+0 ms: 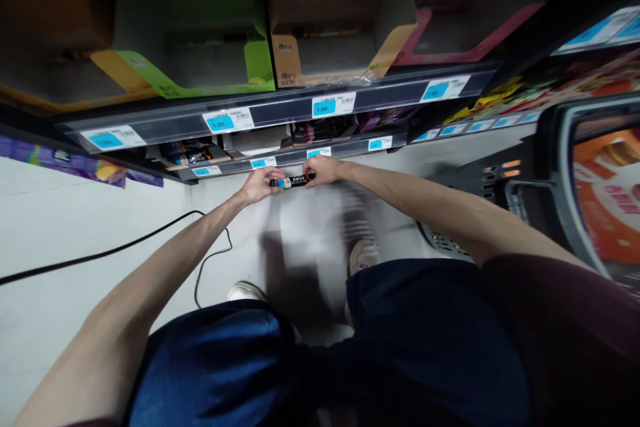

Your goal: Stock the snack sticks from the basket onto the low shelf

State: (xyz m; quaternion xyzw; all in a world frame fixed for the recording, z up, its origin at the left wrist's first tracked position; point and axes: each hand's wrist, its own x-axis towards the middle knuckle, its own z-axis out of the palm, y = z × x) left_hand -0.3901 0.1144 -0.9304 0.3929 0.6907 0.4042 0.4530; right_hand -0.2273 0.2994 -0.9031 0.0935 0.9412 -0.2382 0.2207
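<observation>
Purple packets [65, 160] at left edge of the frame. Black cable [150, 230] below, looping across pale floor. Green box [200, 90], open-fronted, on upper shelf, upper left. Left hand [260, 185] just left of centre: fingers partly closed, pinching left end of black packet [295, 181]. Black packet with blue patch mid-frame, level, just below front rail of lower shelf [291, 159]. Right hand [323, 170] right beside: fingers curled, gripping right end. Tan box [286, 70] above, upper centre. Dark basket [470, 177] at right, orange pack [607, 193] inside.
</observation>
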